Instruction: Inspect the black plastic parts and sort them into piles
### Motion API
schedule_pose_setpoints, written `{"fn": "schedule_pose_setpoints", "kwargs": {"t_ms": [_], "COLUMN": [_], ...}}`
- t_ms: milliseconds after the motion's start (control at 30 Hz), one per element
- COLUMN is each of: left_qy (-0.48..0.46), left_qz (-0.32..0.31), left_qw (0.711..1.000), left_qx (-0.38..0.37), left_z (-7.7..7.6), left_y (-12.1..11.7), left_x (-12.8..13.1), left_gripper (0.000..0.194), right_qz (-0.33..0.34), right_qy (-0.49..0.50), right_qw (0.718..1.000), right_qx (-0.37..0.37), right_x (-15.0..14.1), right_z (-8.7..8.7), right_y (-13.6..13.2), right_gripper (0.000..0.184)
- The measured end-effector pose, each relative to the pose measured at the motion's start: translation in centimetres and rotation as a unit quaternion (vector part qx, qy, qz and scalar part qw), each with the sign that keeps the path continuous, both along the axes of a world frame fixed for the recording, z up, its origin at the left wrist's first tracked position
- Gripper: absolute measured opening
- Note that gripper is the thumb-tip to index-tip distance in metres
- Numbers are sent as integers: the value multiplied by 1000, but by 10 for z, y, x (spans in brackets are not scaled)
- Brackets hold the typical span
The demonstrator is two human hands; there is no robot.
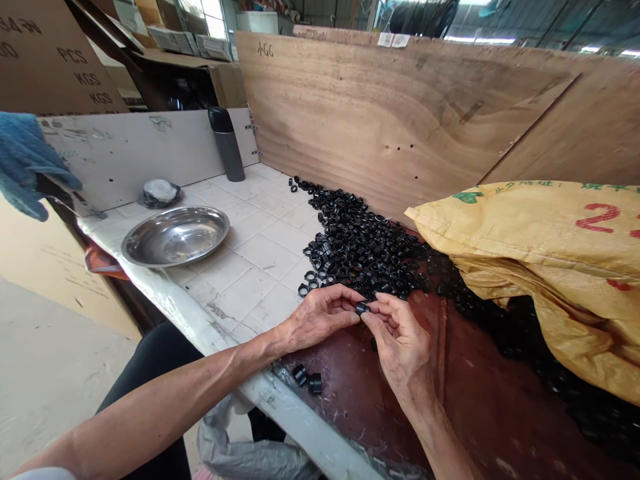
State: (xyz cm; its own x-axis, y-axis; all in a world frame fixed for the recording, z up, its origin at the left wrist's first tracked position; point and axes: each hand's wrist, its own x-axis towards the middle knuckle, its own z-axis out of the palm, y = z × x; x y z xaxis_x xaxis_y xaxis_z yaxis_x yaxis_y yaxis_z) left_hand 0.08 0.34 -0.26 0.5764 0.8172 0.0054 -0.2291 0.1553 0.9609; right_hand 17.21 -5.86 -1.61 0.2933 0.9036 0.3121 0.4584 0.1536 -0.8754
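Note:
Between my two hands is a small black plastic ring (362,308), pinched by the fingertips from both sides. My left hand (323,317) is closed on its left side, and my right hand (400,333) grips the right side. Just beyond the fingers lies a large heap of similar black rings (357,233), spread over the tabletop against the wooden board. Nearer to me, two black cylindrical pieces (307,379) rest on the dark red surface, below my left wrist.
A steel bowl (176,237) stands on the white tiled top (265,257) at the left, with a grey bottle (227,145) behind it. A yellow woven sack (530,247) covers the right side, with more black pieces under its edge. A plywood board (360,113) walls the back.

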Motion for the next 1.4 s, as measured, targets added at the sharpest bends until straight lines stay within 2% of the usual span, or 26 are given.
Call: {"fn": "schedule_pose_setpoints", "kwargs": {"t_ms": [167, 300, 400, 567, 667, 833, 1000, 1133, 1233, 1333, 1400], "left_qy": [-12, -21, -23, -12, -15, -11, 13, 2, -11, -13, -5], "left_qz": [-7, 0, 1, -2, -7, -11, -3, -10, -15, 4, 4], "left_qw": [1000, 1000, 1000, 1000, 999, 999, 999, 1000, 1000, 1000, 1000], "left_qx": [0, -11, -15, -21, -32, -37, -30, 16, 23, 11, 14], "left_z": [-2, -3, -3, 0, 0, 0, 0, -4, -5, -3, -1], "left_y": [-1, 0, 1, 1, 0, 1, 0, -3, -3, -1, -1], "left_x": [0, 1, 1, 0, 0, 1, 0, 2, 3, 2, 1], "left_gripper": [43, 42, 43, 39, 39, 40, 41, 37, 36, 36, 35], "right_qz": [11, 62, 87, 87, 63, 18, 10, 8, 34, 72, 64], "right_qy": [-95, -137, -115, -20, 27, 54, 27, -65, -101, -126, -147], "right_qw": [994, 987, 989, 995, 996, 997, 999, 998, 994, 989, 987], "right_qx": [45, 58, 26, -33, -59, -43, -16, -3, 3, 11, 2], "right_x": [1, 3, 6, 3, -1, -4, -4, -3, -1, 1, 2], "right_z": [2, 5, 8, 20, 27, 19, 13, 17, 16, 14, 16], "right_y": [-1, -3, -3, -4, -5, -4, -4, -5, -6, -6, -5], "right_gripper": [25, 19, 19, 19, 18, 19, 26, 31, 29, 27, 27]}}
